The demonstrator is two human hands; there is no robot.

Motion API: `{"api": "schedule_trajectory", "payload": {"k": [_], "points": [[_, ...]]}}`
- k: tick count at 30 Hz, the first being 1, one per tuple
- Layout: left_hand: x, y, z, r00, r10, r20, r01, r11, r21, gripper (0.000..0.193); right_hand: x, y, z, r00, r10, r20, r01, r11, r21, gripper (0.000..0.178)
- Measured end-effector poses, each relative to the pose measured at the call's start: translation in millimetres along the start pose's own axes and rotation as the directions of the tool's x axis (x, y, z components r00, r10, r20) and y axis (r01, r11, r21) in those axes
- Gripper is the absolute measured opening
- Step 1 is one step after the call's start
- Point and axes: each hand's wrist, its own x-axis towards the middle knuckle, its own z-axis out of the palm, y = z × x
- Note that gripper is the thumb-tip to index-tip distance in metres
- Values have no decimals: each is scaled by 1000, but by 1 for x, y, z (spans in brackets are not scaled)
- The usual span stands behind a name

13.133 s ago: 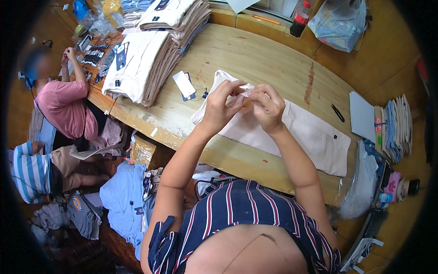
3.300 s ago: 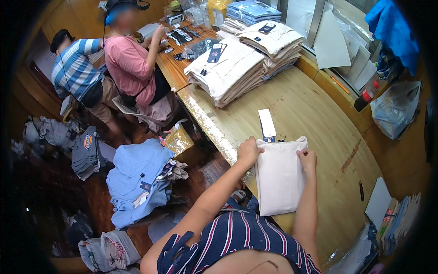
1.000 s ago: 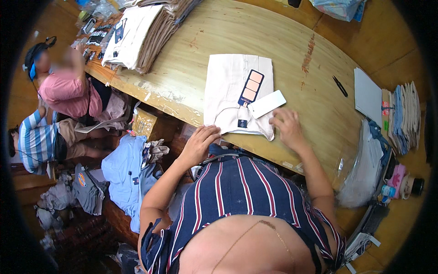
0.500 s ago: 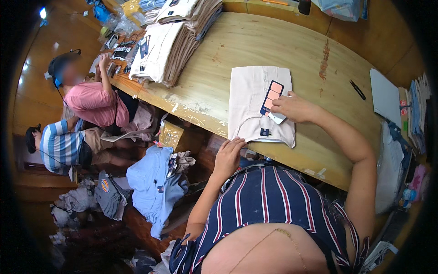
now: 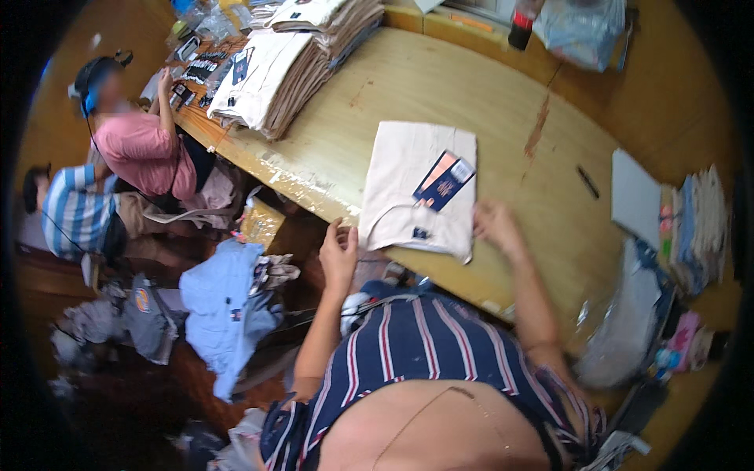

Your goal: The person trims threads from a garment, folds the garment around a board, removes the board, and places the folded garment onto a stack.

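Note:
A folded cream garment (image 5: pixel 393 169) lies on the wooden table in front of me. On it rest dark blue hang tags (image 5: pixel 444 188), fanned out, one showing a white label and another salmon panels. A thin cord loops from them toward a small dark square tag (image 5: pixel 420 233) near the garment's front edge. Beside the garment's front left corner is my left hand (image 5: pixel 340 251), its fingers bent and apart, nothing visible in it. My right hand (image 5: pixel 496 226) is at the garment's right edge; its fingers are blurred, so their grip is unclear.
Stacked folded garments (image 5: pixel 275 86) stand at the far left of the table (image 5: pixel 440 78). A dark slim tool (image 5: pixel 587 181) and a white board (image 5: pixel 635 200) lie to the right. Two people sit at left, one in a pink top (image 5: pixel 145 153). A blue garment (image 5: pixel 228 306) hangs below the table edge.
My right hand has left the tags and moved to the garment's right edge. The tags now lie fanned, a dark face showing. My left hand has come off the garment's front left corner.

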Motion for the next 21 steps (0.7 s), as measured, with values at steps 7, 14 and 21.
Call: {"api": "schedule_trajectory", "payload": {"k": [7, 14, 21], "points": [[31, 13, 15, 956, -158, 246, 52, 921, 387, 54, -5, 21, 14, 935, 94, 342, -303, 715, 631, 35], [61, -13, 10, 779, -156, 607, -41, 954, 298, 58, 7, 10, 24, 947, -25, 319, -148, 850, 506, 34], [112, -4, -40, 795, -12, 606, 55, 997, -53, 58, -14, -28, 79, 985, -111, 133, -15, 712, 702, 37]]}}
